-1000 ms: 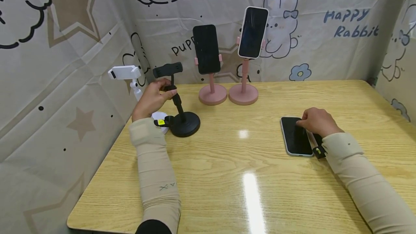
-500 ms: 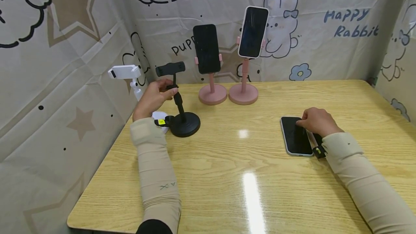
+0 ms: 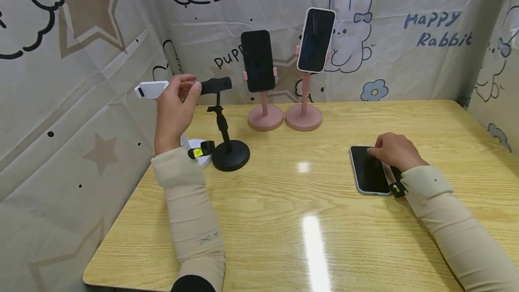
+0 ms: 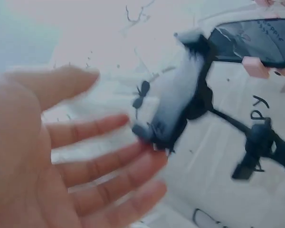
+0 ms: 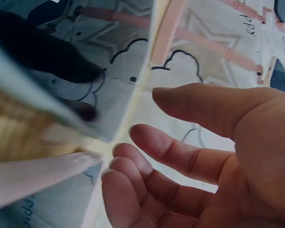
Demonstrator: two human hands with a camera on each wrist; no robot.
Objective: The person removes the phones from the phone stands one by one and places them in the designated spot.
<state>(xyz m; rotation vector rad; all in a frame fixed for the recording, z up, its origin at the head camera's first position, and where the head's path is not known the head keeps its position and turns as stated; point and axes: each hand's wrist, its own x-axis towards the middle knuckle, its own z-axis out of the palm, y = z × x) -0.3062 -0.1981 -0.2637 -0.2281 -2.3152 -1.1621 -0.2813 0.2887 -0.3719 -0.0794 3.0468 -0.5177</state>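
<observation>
My left hand point(image 3: 175, 114) is raised at the left end of the black phone stand's holder point(image 3: 216, 84). In the left wrist view its thumb and fingers point(image 4: 104, 164) are spread and extended, fingertips overlapping the holder's lower end, with nothing gripped. The stand stands upright on a round black base point(image 3: 230, 155). My right hand point(image 3: 397, 151) hovers over the right side of a phone point(image 3: 368, 175) in a light case, lying screen up. In the right wrist view, the thumb and loosely bent fingers point(image 5: 152, 142) are apart, with nothing between them.
Two pink phone stands point(image 3: 265, 118) at the back hold a black phone point(image 3: 258, 62) and a white-framed phone point(image 3: 316, 39). A white stand point(image 3: 151, 89) is partly hidden behind my left hand. A patterned cloth point(image 3: 405, 62) hangs behind the wooden table point(image 3: 275, 229).
My left hand has let go of the black stand's post and moved up and left to its holder. The stand's head shifted slightly right earlier. My right hand stays nearly still.
</observation>
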